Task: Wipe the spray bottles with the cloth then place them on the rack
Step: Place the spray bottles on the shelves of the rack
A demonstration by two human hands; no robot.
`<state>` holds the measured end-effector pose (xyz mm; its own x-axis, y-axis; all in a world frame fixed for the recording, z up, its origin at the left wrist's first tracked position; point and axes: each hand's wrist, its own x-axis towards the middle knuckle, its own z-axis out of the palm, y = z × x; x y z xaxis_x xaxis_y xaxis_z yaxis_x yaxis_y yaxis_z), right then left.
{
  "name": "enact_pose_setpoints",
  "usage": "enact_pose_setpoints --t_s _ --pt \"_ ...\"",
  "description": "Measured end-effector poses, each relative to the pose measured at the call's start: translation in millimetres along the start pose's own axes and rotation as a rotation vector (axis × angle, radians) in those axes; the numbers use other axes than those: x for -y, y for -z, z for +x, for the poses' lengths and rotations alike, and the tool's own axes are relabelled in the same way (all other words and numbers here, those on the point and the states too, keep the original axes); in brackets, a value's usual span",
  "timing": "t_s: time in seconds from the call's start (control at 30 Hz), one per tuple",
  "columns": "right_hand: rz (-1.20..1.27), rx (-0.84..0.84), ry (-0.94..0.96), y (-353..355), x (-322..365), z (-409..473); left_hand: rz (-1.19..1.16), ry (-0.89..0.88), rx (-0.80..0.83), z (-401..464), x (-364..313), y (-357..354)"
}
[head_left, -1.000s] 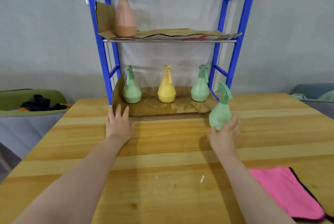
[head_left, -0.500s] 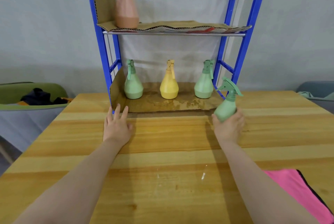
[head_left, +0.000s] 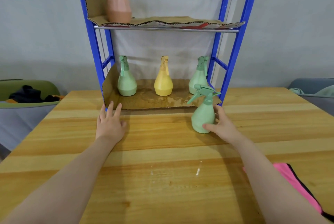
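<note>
A green spray bottle point(head_left: 203, 115) stands upright on the wooden table point(head_left: 162, 178), just in front of the blue rack point(head_left: 236, 46). My right hand point(head_left: 221, 126) holds its base, thumb in front and fingers behind. My left hand point(head_left: 110, 123) lies flat on the table with straight fingers near the rack's left post. On the rack's lower cardboard shelf point(head_left: 146, 99) stand a green bottle point(head_left: 126, 83), a yellow bottle point(head_left: 163, 83) and another green bottle point(head_left: 198, 77). A pink-brown bottle point(head_left: 118, 4) stands on the upper shelf. The pink cloth point(head_left: 298, 185) lies at the table's right front.
A green bin point(head_left: 27, 95) with dark clothes sits left of the table. A grey container point(head_left: 314, 91) is at the far right. The upper cardboard shelf point(head_left: 180, 22) is bare to the right of the pink-brown bottle.
My right hand has shifted the green bottle a little leftward and nearer to me and its nozzle has turned to the left. My left hand has stayed flat on the table.
</note>
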<state>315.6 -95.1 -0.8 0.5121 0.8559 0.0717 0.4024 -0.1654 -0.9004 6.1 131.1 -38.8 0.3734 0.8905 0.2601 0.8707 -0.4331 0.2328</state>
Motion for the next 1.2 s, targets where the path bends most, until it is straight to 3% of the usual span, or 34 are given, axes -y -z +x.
enact_pose_setpoints --t_s 0.1,0.2,0.37,0.47,0.77,0.97,1.2 --pt "-0.011 0.099 0.005 5.9 0.2 -1.6 -0.01 -0.002 0.002 0.0 0.6 -0.4" --pt "-0.061 0.062 0.009 3.8 -0.8 -3.2 -0.011 -0.004 0.005 0.6 0.6 -0.3" --pt "-0.029 -0.295 0.01 -37.5 -3.5 -13.4 -0.019 -0.007 0.0 1.3 1.6 -1.6" --pt "-0.031 -0.421 0.016 -59.7 9.6 -13.5 -0.025 -0.002 0.0 0.4 1.1 -0.8" --pt "-0.192 -0.364 0.025 -80.8 14.6 -9.2 0.003 -0.003 -0.009 -0.9 -1.4 2.7" --pt "-0.192 -0.351 -0.002 -78.0 20.9 -9.2 -0.048 0.003 -0.094 0.0 -2.2 14.4" --pt "-0.154 -0.353 0.095 -59.2 53.7 0.9 -0.017 -0.057 -0.235 25.1 -3.9 55.2"
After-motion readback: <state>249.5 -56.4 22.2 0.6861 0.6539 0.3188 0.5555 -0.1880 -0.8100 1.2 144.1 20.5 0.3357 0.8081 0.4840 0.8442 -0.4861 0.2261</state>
